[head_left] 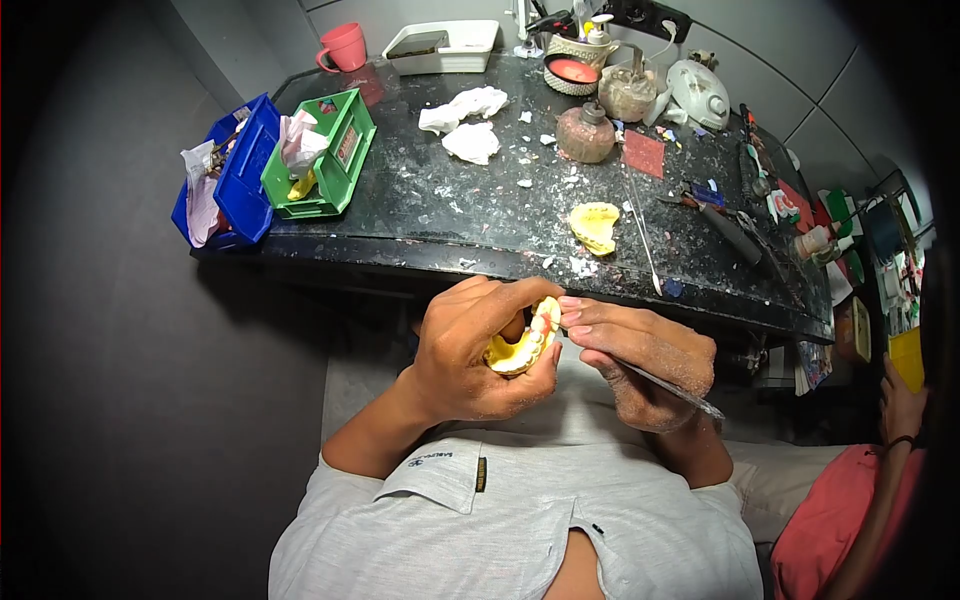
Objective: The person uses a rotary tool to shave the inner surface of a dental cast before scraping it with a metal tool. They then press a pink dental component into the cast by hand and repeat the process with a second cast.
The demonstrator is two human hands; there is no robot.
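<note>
My left hand (475,350) is wrapped round a yellow dental cast (512,354), which has a row of teeth and a patch of pink on it. In my right hand (650,355) is a thin metal tool (668,386), pinched between the fingers, its handle pointing down to the right. The fingertips of my right hand are right beside the cast, and the tool's tip is too small to make out. On the black table (400,215) beyond my hands lies a second yellow cast (595,228), not touched by either hand.
Green (350,165) and blue (245,190) bins stand at the left. Farther back are a pink mug (344,48), white tray (445,62), crumpled tissues (471,143) and glass jar (585,136). Tools (730,232) lie at right. A co-worker's hand (902,405) shows at far right.
</note>
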